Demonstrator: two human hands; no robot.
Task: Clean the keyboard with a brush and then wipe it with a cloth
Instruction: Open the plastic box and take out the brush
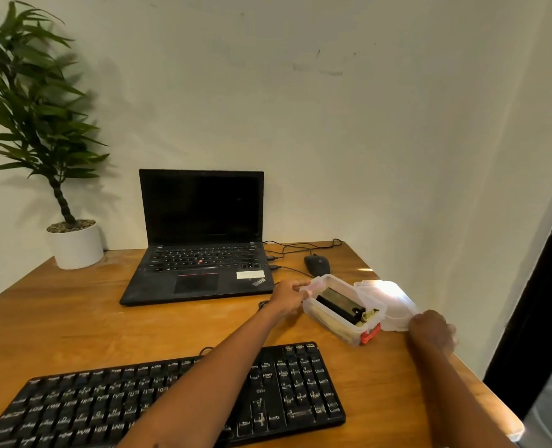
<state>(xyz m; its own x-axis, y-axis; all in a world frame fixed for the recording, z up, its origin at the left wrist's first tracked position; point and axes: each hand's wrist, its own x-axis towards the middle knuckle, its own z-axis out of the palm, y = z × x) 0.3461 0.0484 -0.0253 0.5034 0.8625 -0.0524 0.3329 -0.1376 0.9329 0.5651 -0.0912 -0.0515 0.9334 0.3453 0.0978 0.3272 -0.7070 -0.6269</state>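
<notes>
Moderate, even indoor light, no harsh contrast. Soft blurred shadows of plant (32,101) and laptop (200,234) fall to their right on wall (349,140). Strong white glare on clear lid (389,297) washes out its detail; small bright patch on surface (366,270) just behind it. Right hand (433,331) motion-blurred at knuckles. Keyboard (300,389) legends soft, smeared. Leaf tips at left edge soft. Wide-angle distortion: surface edges bow, dark frame (533,305) at right leans.

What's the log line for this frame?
phase: opening box | left hand: grips box end | right hand: holds lid, beside box | box: dark item inside | keyboard: untouched
</notes>
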